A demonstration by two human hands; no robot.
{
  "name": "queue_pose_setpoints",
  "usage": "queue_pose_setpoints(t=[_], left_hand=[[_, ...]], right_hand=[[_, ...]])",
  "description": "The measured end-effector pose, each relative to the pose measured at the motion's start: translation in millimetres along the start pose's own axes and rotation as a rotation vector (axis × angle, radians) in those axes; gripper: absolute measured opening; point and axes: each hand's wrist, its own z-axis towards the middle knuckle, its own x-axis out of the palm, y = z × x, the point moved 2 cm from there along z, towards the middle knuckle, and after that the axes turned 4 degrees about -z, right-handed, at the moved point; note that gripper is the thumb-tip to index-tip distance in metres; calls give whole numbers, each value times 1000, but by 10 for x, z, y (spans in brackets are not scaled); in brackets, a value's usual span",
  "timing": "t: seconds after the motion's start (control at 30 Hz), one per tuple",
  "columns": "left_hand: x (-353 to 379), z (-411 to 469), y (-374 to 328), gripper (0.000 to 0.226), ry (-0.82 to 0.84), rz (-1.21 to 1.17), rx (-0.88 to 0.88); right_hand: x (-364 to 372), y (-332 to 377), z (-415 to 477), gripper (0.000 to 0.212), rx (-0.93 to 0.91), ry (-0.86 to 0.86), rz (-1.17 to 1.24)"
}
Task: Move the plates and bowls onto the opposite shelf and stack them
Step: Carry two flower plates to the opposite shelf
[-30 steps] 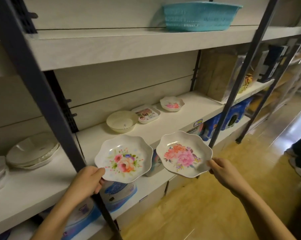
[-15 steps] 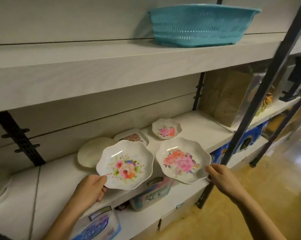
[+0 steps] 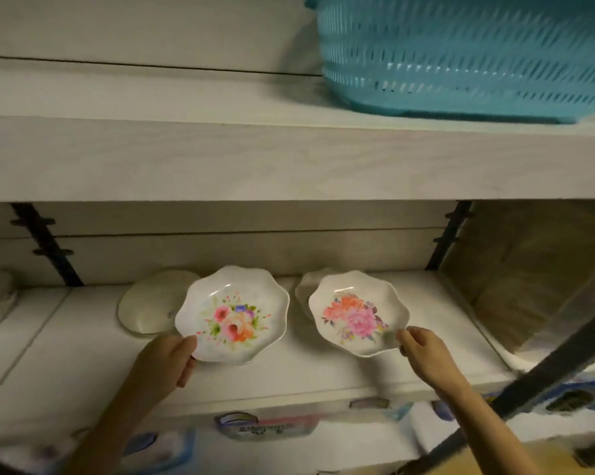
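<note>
At lower left of the frame, the left hand [image 3: 167, 359] pinches the near rim of one flowered plate [image 3: 232, 315]; right of centre, the right hand [image 3: 422, 353] likewise grips another flowered plate [image 3: 357, 313], both held level over the shelf [image 3: 289, 375], probably ready for setting down and stacking.

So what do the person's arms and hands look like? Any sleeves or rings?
Both arms are bare as far as the picture shows, with no sleeves in view. The left hand and right hand show no gloves, rings, watch or bracelets that I can see.
</note>
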Motion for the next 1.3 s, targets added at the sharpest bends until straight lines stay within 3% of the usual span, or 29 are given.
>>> queue_pose_setpoints(t=[0.4,0.73,0.83,1.03,1.3], left_hand=[[276,-125,-244,44,-178,-30,-126],[433,-5,-346,43,-190,-12,-146],[495,47,-362,41,-159,-3,-130],[694,270,-382,41,-77,48,-78],[1239,808,-560,42,-2,-2,-73]], right_hand=[[260,-69,1131,45,-141,132,-187],[492,5,1335,43,-19,274,-379],[508,11,1303,42,-3,292,-430],[357,-8,1211,58,-75,311,-488],[-74,-235,916,38,-184,297,-425]])
